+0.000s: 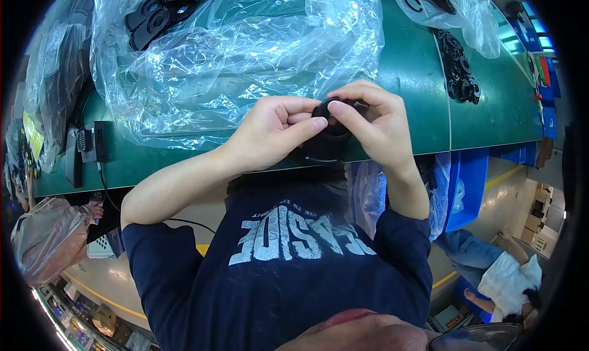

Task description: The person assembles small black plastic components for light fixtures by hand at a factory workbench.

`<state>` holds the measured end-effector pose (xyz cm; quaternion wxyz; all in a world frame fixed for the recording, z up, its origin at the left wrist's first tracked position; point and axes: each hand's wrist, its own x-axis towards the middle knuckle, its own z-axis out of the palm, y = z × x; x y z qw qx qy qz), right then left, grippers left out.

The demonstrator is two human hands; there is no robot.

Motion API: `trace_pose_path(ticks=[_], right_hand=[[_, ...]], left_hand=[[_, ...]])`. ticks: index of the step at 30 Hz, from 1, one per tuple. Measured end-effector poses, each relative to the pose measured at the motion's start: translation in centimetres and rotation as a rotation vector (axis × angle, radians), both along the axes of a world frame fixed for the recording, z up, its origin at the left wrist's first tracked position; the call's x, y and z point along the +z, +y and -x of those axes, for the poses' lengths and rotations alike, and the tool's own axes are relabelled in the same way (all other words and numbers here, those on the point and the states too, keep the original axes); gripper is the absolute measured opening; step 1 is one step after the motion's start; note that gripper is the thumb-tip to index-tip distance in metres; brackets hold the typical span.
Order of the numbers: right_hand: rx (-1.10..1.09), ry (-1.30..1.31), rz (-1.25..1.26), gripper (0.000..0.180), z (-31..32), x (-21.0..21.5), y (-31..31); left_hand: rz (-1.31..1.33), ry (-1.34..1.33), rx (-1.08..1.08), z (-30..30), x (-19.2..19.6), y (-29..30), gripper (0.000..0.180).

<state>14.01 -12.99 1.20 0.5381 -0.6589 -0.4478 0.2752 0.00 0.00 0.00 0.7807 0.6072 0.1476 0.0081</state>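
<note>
A black plastic part (326, 147) with a rounded, ring-like top is between my two hands at the near edge of the green table (411, 81). My left hand (270, 133) pinches its left side, thumb and fingers closed against the rim. From the right, my right hand (383, 121) grips the same part, its thumb pressed on the top of the ring. My fingers cover much of the part, so its full shape is hidden.
A large clear plastic bag (202, 106) spreads over the table, with black plastic parts (161, 17) at its far left. Several black ring-shaped parts (457, 66) lie in a row at right. A small black device (92, 144) sits left. A blue bin (469, 191) stands below the edge.
</note>
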Motion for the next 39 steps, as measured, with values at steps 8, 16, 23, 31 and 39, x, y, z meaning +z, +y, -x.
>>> trace_pose_path(ticks=[8, 16, 23, 31, 39], right_hand=[[0.080, 0.246, 0.180, 0.013, -0.1, 1.1, 0.4], [-0.064, 0.119, 0.047, 0.025, 0.3, 0.5, 0.6], [-0.167, -0.331, -0.015, 0.044, 1.4, 0.6, -1.1], [-0.209, -0.458, -0.158, 0.043, 2.3, -0.8, -1.0], [-0.201, 0.192, -0.080, 0.037, 1.9, -0.9, -0.8]], left_hand=[[-0.047, -0.038, 0.018, 0.4, -0.3, 0.0, 0.023], [0.042, 0.026, 0.044, 0.0, -0.3, 0.7, 0.024], [0.222, -0.004, 0.087, -0.2, 0.2, 0.4, 0.029], [0.206, -0.035, 0.081, -0.1, -0.5, 0.2, 0.033], [0.138, -0.117, 0.118, 0.0, -0.1, 0.2, 0.035]])
